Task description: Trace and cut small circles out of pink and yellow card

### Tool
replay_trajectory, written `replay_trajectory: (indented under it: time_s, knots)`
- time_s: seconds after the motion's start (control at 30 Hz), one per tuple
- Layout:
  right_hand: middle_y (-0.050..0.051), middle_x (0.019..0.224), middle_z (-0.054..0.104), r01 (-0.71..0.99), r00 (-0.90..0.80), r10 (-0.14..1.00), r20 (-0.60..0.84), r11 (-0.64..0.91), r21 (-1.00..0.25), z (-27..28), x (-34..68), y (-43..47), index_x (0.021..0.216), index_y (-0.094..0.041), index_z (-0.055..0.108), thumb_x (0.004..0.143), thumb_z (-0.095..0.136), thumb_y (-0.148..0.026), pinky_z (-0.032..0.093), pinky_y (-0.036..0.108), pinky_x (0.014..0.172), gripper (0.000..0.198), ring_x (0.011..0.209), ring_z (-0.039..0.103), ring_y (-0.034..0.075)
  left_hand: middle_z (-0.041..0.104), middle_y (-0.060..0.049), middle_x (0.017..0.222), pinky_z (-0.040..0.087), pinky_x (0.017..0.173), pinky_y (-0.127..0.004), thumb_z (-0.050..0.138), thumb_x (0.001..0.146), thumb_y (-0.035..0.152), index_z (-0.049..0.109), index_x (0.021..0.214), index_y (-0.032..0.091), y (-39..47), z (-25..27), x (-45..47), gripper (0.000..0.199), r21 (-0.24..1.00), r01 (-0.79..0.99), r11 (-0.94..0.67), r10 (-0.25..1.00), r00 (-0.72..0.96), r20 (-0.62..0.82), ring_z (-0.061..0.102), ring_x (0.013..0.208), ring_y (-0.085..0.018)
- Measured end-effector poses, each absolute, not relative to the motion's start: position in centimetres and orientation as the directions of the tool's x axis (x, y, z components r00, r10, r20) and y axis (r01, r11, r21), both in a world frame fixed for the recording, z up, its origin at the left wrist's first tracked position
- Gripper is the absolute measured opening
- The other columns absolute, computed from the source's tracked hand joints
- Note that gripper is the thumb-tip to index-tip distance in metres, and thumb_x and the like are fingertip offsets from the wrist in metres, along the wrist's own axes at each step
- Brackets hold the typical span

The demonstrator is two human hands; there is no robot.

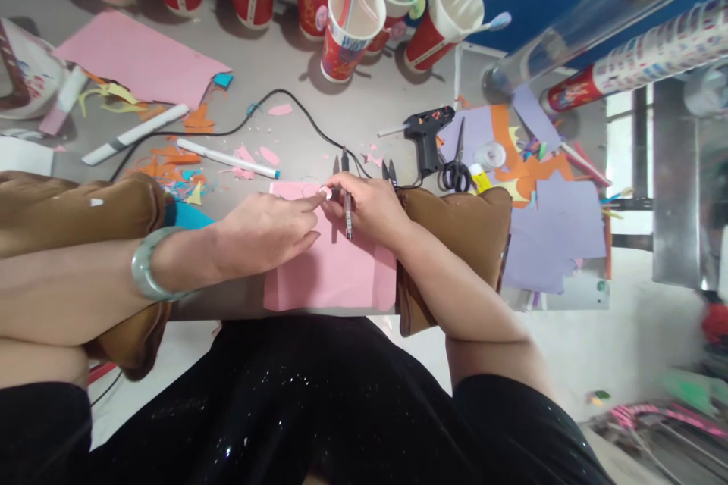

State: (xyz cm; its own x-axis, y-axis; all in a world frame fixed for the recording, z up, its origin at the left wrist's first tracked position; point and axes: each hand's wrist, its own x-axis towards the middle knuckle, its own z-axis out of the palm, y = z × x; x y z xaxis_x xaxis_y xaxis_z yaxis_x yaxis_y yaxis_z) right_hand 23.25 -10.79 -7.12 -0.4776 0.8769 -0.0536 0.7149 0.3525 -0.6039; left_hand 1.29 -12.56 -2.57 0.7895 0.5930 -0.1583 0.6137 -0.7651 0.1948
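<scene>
A pink paper sheet [330, 284] lies at the front edge of the table, with faint circle outlines near its top. Over it, my right hand [372, 208] is closed around a pen [347, 212], which points away from me. A small white round piece [326, 194] sits at the fingertips of both hands, near the sheet's top edge. My left hand [267, 231] has its index finger stretched to that piece and its other fingers curled; whether it grips the piece or only presses it is unclear. Dark pointed blades [389, 170] show just beyond my right hand.
Red paper cups [346, 53] with straws stand along the back. A black glue gun [426, 138], scissors [456, 173] and purple paper [560, 231] lie right. Markers [227, 158], a cable [307, 115], pink paper [142, 61] and scraps spread left. Brown cushions [455, 242] flank the sheet.
</scene>
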Motion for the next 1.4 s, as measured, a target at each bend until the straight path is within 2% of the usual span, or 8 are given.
replay_trajectory:
  time_s: [0.27,0.5,0.77,0.9,1.03,1.23,1.4]
  knots:
    - [-0.001,0.072,0.071,0.723,-0.466,0.884,-0.031,0.361,-0.589,-7.1,23.1,-10.9,0.101,-0.023,0.069,0.098,0.061,-0.038,0.035,0.027,0.065,0.017,0.065,0.059,0.016,0.074,-0.013,0.133,0.036,0.054,-0.031,0.048,0.104,0.019,0.078,0.091,0.014,-12.7,-3.0,1.2,0.032,0.149,0.610,-0.778,0.585,0.791,-0.181,0.072,0.076,-0.017]
    - [-0.001,0.070,0.069,0.726,-0.455,0.890,-0.029,0.352,-0.591,-6.9,23.1,-11.0,0.101,-0.023,0.068,0.097,0.061,-0.035,0.035,0.027,0.065,0.014,0.062,0.057,0.015,0.063,-0.011,0.153,0.039,0.055,-0.031,0.046,0.103,0.016,0.079,0.099,0.014,-12.9,-2.6,1.3,0.033,0.123,0.597,-0.793,0.572,0.799,-0.187,0.073,0.080,-0.017]
    - [-0.001,0.073,0.071,0.733,-0.451,0.891,-0.048,0.339,-0.589,-7.1,23.1,-11.0,0.102,-0.023,0.068,0.095,0.061,-0.031,0.035,0.027,0.066,0.012,0.065,0.059,0.016,0.062,-0.015,0.154,0.039,0.056,-0.030,0.051,0.102,0.016,0.079,0.099,0.011,-13.0,-2.5,1.3,0.028,0.118,0.604,-0.788,0.577,0.792,-0.199,0.070,0.073,-0.014]
    - [-0.001,0.076,0.072,0.715,-0.460,0.885,-0.069,0.323,-0.620,-7.1,23.4,-10.8,0.107,-0.023,0.066,0.089,0.062,-0.022,0.039,0.028,0.069,0.019,0.068,0.061,0.017,0.060,-0.014,0.156,0.040,0.059,-0.028,0.048,0.103,0.017,0.078,0.104,0.011,-12.9,-2.8,1.2,0.030,0.139,0.622,-0.770,0.586,0.777,-0.231,0.071,0.078,-0.015]
    - [-0.002,0.073,0.069,0.677,-0.463,0.880,-0.101,0.278,-0.681,-6.7,23.9,-10.6,0.107,-0.022,0.062,0.088,0.063,-0.021,0.039,0.028,0.069,0.019,0.064,0.059,0.016,0.057,-0.015,0.159,0.041,0.062,-0.027,0.046,0.105,0.017,0.077,0.112,0.010,-12.9,-2.7,1.3,0.032,0.163,0.642,-0.749,0.595,0.760,-0.260,0.071,0.083,-0.016]
    - [-0.004,0.068,0.062,0.615,-0.450,0.883,-0.131,0.200,-0.763,-6.4,24.3,-10.4,0.101,-0.022,0.057,0.085,0.065,-0.022,0.040,0.027,0.066,0.017,0.059,0.056,0.014,0.055,-0.012,0.161,0.034,0.057,-0.027,0.047,0.104,0.015,0.079,0.102,0.011,-13.0,-2.4,1.3,0.032,0.143,0.623,-0.769,0.586,0.777,-0.229,0.069,0.075,-0.012]
    - [-0.004,0.069,0.062,0.582,-0.469,0.876,-0.111,0.212,-0.785,-6.6,24.5,-10.3,0.100,-0.022,0.056,0.085,0.063,-0.019,0.041,0.027,0.067,0.017,0.061,0.054,0.014,0.052,-0.015,0.162,0.035,0.052,-0.029,0.052,0.099,0.012,0.078,0.093,0.011,-13.6,-2.1,1.5,0.027,0.108,0.604,-0.790,0.580,0.792,-0.192,0.065,0.062,-0.010]
